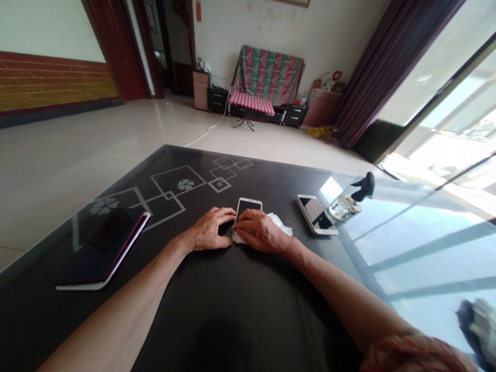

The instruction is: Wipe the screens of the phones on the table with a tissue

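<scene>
A white-framed phone lies face up on the dark table, between my hands. Over its lower part rests my right hand, fingers bent and pressed together on a crumpled white tissue that spreads out to the right. My left hand lies at the phone's left edge, thumb and fingers apart, its fingertips close to or touching the side. The phone's lower end is hidden by my right hand and the tissue.
A second white phone and a clear spray bottle with a black head stand to the right. On the left lies a dark notebook-like case. A blurred grey-and-white bundle is at the lower right.
</scene>
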A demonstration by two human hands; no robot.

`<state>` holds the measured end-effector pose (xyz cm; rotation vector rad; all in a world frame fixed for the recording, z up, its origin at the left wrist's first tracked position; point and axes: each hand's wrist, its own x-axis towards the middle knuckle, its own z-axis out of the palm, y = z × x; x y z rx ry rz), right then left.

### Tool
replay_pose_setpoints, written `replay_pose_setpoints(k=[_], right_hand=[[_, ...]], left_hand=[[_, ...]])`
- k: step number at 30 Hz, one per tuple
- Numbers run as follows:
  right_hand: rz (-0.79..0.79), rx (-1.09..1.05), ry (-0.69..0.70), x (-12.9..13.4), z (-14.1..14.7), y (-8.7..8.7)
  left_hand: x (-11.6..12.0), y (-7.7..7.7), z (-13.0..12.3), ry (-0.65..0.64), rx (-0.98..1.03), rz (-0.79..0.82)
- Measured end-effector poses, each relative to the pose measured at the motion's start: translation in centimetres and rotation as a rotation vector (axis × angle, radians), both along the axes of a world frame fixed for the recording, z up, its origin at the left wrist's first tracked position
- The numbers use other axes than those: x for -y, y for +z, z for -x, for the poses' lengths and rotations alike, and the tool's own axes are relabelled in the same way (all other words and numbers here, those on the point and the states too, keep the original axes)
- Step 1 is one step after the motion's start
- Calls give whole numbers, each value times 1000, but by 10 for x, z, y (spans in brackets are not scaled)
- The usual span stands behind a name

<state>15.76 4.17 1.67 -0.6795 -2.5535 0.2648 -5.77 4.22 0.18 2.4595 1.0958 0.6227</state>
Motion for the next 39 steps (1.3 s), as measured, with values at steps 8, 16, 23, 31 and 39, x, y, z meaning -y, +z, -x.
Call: replay_pose_setpoints(k=[8,16,23,31,39], right_hand=[[46,7,103,-1,-6,3],[28,9,68,0,-3,4],[46,29,136,-2,-10,10],[70,40,140,-4,-11,13],[156,84,142,-6,-23,24]], left_hand=[[-2,-3,0,5,12,-5],[-1,-5,0,16,13,-9],[-2,-5,0,8,15,-13],[0,-2,0,6,11,-20],[-2,-4,-1,-2,17,-10]])
